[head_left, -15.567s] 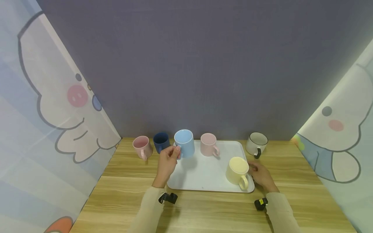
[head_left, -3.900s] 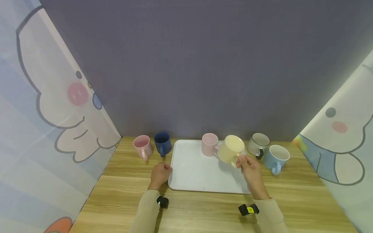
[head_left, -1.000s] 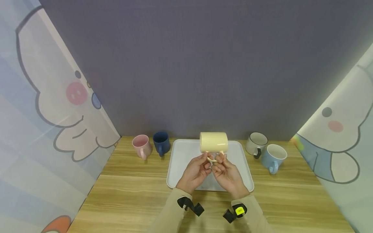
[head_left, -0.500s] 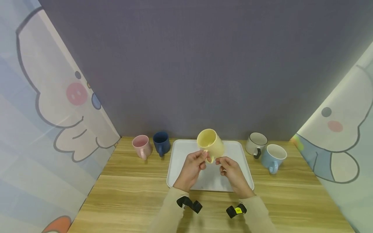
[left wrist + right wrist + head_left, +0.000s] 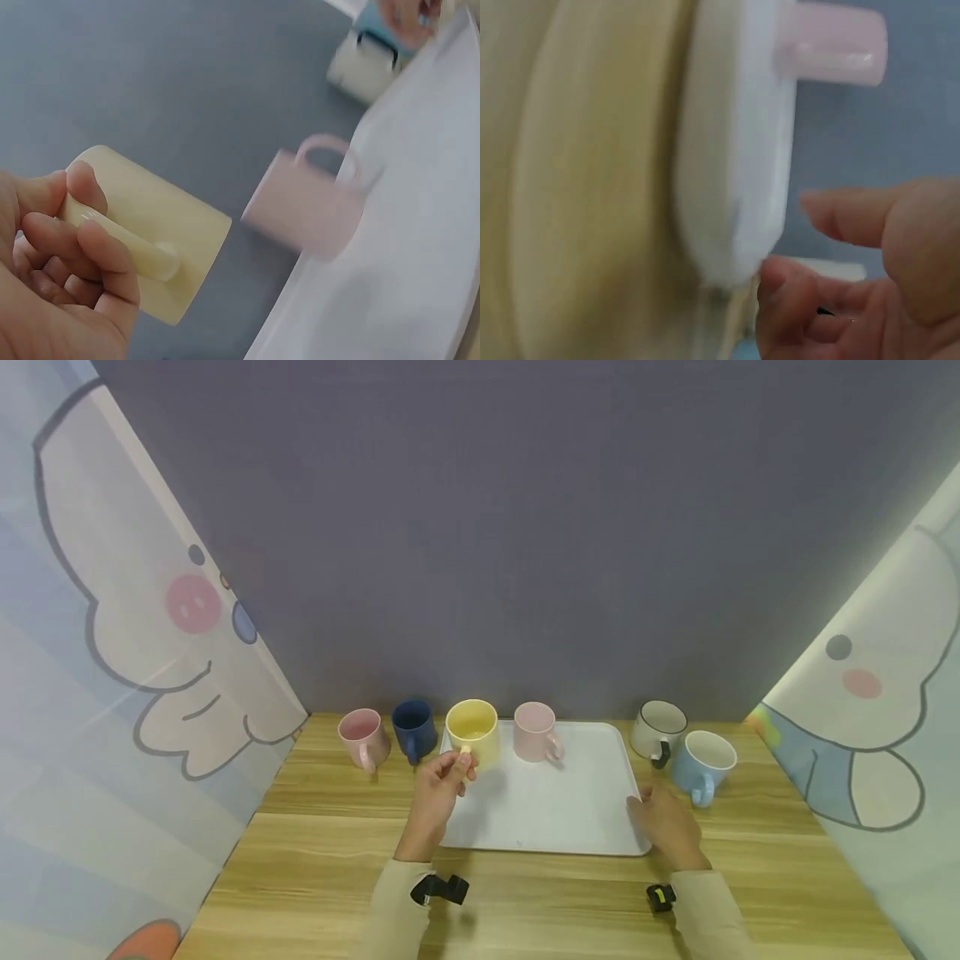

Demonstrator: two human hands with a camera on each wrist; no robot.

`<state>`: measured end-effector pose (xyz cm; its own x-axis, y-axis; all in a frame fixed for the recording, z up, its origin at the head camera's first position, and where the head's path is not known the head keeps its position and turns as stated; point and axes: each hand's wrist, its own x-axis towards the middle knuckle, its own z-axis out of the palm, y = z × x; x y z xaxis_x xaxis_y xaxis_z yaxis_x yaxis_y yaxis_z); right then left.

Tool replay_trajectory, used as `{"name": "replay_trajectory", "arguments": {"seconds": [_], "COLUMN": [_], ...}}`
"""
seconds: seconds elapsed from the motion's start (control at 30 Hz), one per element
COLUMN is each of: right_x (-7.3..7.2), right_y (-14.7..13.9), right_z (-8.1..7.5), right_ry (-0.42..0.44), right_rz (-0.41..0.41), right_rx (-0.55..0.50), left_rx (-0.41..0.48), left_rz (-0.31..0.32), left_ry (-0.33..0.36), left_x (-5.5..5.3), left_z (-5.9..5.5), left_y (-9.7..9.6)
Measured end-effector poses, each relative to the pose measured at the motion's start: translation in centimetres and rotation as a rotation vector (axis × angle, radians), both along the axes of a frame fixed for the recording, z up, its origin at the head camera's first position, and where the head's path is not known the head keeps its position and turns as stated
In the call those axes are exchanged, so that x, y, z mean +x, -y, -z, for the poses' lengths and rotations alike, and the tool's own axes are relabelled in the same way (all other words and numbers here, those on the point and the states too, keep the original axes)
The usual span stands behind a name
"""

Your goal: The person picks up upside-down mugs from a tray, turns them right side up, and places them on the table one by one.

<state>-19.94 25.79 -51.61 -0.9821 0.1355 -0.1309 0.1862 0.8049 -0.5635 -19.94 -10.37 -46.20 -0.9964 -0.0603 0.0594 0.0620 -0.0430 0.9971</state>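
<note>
My left hand (image 5: 438, 792) pinches the handle of a yellow mug (image 5: 480, 739), holding it upright over the back left of a white tray (image 5: 547, 810). In the left wrist view, thumb and fingers curl around that handle, and the mug's mouth points away from the hand. A light pink mug (image 5: 534, 732) stands on the tray to the right of the yellow one. At the tray's right edge is my right hand (image 5: 667, 827); in the right wrist view its thumb and fingers are apart, with fingertips (image 5: 776, 274) right at the tray's corner.
Left of the tray stand a pink mug (image 5: 363, 742) and a dark blue mug (image 5: 415, 732). Beyond its right side are a white mug with black handle (image 5: 657, 732) and a light blue mug (image 5: 693, 764). A grey wall (image 5: 480, 568) rises behind the wooden table (image 5: 315, 877).
The yellow mug passed from the right hand to the left between both hands, then moved left over the tray. The right hand let go and moved to the tray's right edge.
</note>
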Motion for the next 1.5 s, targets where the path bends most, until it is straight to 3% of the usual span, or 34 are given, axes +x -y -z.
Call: {"name": "replay_trajectory", "arguments": {"seconds": [0.1,0.3,0.57,0.83,1.2,1.5], "right_x": [-0.3,-0.7,-0.7,-0.7,-0.7,-0.7], "right_y": [-0.9,-1.9,-2.3,-2.3,-2.1,-1.8], "right_z": [0.7,1.8,2.1,2.4,2.3,2.0], "right_ry": [0.016,-0.05,-0.052,-0.057,-0.026,-0.01], "right_rz": [-0.019,-0.078,-0.106,-0.124,-0.117,-0.117], "right_rx": [0.018,0.033,0.002,0.01,0.011,0.017], "left_rx": [-0.021,-0.06,-0.078,-0.13,-0.192,-0.167], "left_rz": [-0.062,-0.134,-0.238,-0.295,-0.35,-0.376], "left_ry": [0.0,0.001,0.064,0.085,0.099,0.135], "left_x": [0.3,1.2,2.9,3.7,3.5,3.2], "left_z": [0.2,1.2,3.4,4.8,7.0,7.2], "left_y": [1.9,5.2,7.7,9.0,10.1,10.5]}}
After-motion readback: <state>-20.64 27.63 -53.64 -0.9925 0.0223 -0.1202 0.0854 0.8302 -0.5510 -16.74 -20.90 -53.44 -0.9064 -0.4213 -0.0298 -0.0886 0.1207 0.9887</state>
